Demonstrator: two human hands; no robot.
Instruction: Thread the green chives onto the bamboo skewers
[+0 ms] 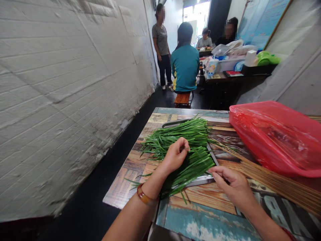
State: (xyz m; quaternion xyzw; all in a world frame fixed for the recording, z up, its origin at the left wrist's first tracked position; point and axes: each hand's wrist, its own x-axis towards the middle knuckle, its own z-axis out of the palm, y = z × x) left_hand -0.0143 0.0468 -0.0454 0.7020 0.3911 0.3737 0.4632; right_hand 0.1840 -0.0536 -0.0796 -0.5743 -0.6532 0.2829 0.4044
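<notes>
Long green garlic chives (pixel 183 132) lie in two bunches on a metal tray (pixel 200 181), their leafy ends spilling over its left side. My left hand (pixel 177 154), with an amber-coloured bangle on the wrist, is closed in a pinch over the nearer bunch; what its fingertips hold is too small to make out. At that bunch's right end, the thumb and forefinger of my right hand (pixel 232 182) are pinched together beside the stem ends. Whatever sits between them is not clear. Thin bamboo skewers (pixel 273 182) lie fanned to the right, with some tips near the tray.
A red plastic bag (pixel 276 137) covers the right side of the patterned table (pixel 125 187). A white wall (pixel 62 100) runs along the left. Ahead, a seated person (pixel 185 63) has their back to me; others are beyond, near a cluttered table (pixel 225 77).
</notes>
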